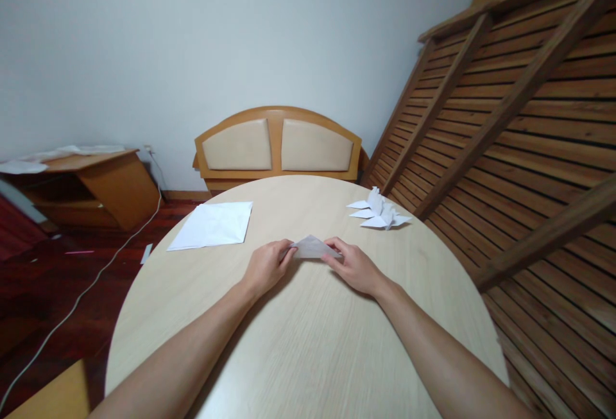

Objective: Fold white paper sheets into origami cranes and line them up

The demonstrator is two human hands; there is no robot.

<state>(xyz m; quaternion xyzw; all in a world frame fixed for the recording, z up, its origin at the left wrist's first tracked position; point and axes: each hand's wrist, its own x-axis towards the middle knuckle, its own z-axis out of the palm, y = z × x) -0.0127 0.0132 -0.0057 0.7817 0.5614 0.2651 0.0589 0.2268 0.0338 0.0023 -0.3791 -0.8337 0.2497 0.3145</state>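
Between my two hands is a small piece of white paper (310,247), folded into a triangle with its point facing away from me. My left hand (267,266) pinches its left corner between thumb and fingers. On the other side, my right hand (355,266) grips the right corner, with the thumb at the near edge. The paper is just over the middle of the round table (308,355); whether it touches the top I cannot tell. Several folded white paper figures (380,210) with pointed ends stand in a row beyond my right hand.
A stack of white paper sheets (212,225) lies at the table's far left. Behind the table stands a padded headboard (276,143). A slatted wooden frame (505,124) leans at the right. To the left are a low wooden cabinet (115,188) and a white cable (103,269) on the floor.
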